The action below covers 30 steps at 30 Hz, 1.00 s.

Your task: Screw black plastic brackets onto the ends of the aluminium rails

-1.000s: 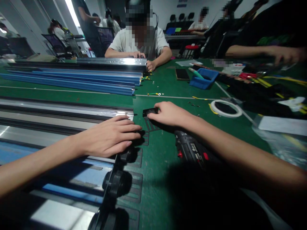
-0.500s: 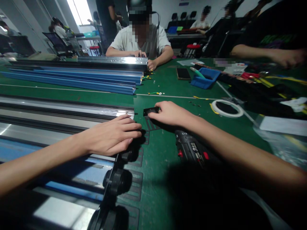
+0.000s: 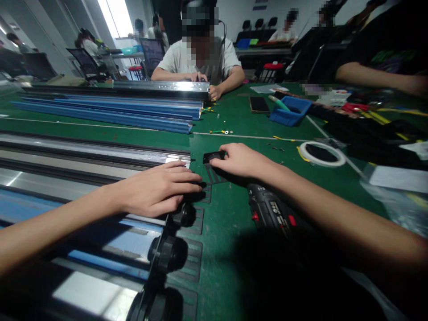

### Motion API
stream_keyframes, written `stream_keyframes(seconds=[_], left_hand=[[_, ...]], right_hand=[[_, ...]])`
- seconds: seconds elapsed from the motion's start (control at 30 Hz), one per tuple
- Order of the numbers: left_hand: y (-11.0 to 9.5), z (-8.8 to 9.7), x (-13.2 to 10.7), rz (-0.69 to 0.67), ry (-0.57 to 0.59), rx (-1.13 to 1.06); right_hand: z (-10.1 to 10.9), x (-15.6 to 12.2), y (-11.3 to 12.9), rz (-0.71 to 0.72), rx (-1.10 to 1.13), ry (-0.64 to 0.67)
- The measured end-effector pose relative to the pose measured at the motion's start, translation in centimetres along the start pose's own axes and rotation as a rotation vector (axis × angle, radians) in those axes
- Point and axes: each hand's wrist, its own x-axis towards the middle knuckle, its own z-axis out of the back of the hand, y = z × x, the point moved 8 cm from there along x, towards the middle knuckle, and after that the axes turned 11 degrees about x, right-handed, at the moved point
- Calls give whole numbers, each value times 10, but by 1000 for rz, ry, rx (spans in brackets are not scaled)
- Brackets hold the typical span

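Observation:
My left hand (image 3: 163, 187) lies palm down with its fingers stretched out over the ends of the metal profiles (image 3: 100, 154). Its fingertips reach a black end piece next to a round black knob-like fitting (image 3: 170, 254). Pinched between the thumb and fingers of my right hand (image 3: 242, 159) is a black slotted bracket (image 3: 216, 174), just beyond the profile ends. My fingers cover part of it. Similar slotted black plates (image 3: 190, 258) stick out along the near ends. Beneath my right forearm lies a black cordless drill (image 3: 270, 207) with red details.
Blue metal profiles (image 3: 133, 109) lie across the green table (image 3: 220, 249). Opposite sits a person in a white shirt (image 3: 200, 58). A blue tray (image 3: 290, 112), a phone (image 3: 259, 104) and a white tape roll (image 3: 323, 154) are at the right, beside cables and plastic bags.
The whole view has shifted slightly, so things appear a little further right. Both hands keep nearly the same places relative to the profiles and the bracket.

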Motion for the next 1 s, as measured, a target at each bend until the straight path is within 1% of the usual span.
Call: stream_keyframes(seconds=[0.07, 0.13, 0.27, 0.3, 0.37, 0.43, 0.5, 0.63, 0.77, 1.0], left_hand=[[1, 1, -2, 11, -6, -30], [3, 6, -4, 31, -48, -95], [13, 26, -13, 108, -236, -306], [14, 29, -14, 117, -257, -339], [12, 30, -15, 100, -227, -339], [5, 24, -13, 53, -138, -266], [0, 20, -12, 15, -83, -188], [-1, 18, -11, 11, -92, -128], [0, 17, -11, 14, -98, -129], [-1, 14, -10, 18, -71, -120]], right_hand=[[0, 0, 0, -4, -3, 6], [0, 0, 0, -8, -6, 10], [-1, 2, -1, -8, -7, 11], [-1, 2, -2, -10, -6, 13], [-1, 2, -2, -14, -4, 16], [-1, 1, -1, -16, -1, 16], [-1, 0, 0, -15, -1, 15], [-1, 0, 2, -21, -17, 19], [-1, 1, 1, -26, -19, 20], [-1, 0, 1, -11, -12, 10]])
